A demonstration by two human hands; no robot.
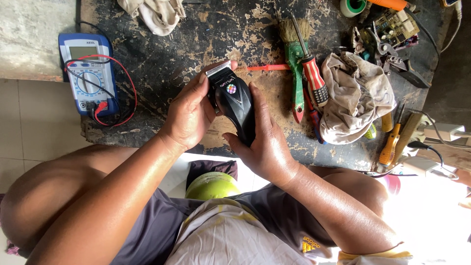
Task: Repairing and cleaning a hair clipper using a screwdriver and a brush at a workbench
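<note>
We see a worn dark workbench [162, 59] carrying a blue multimeter [88, 73], rags [358, 98], a green brush [296, 64] and screwdrivers [314, 81].

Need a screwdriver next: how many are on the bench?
3: a red-striped screwdriver beside the green brush, a blue-handled one under it, an orange one right of the rag. More may be hidden.

Both hands hold a black electric hair clipper [232, 104] above a scarred, paint-flaked desk [167, 59]. The left hand [189, 115] wraps the clipper's side, its fingertips at the metal blade end; the right hand [265, 142] has its grip on the lower body. Left of the grip lies a blue multimeter [88, 73] with red and black leads. Right of it lie a green-handled brush [295, 64], a red-striped screwdriver [312, 73] and a crumpled rag [357, 98]. A green gas cylinder [212, 185] sits below.
</note>
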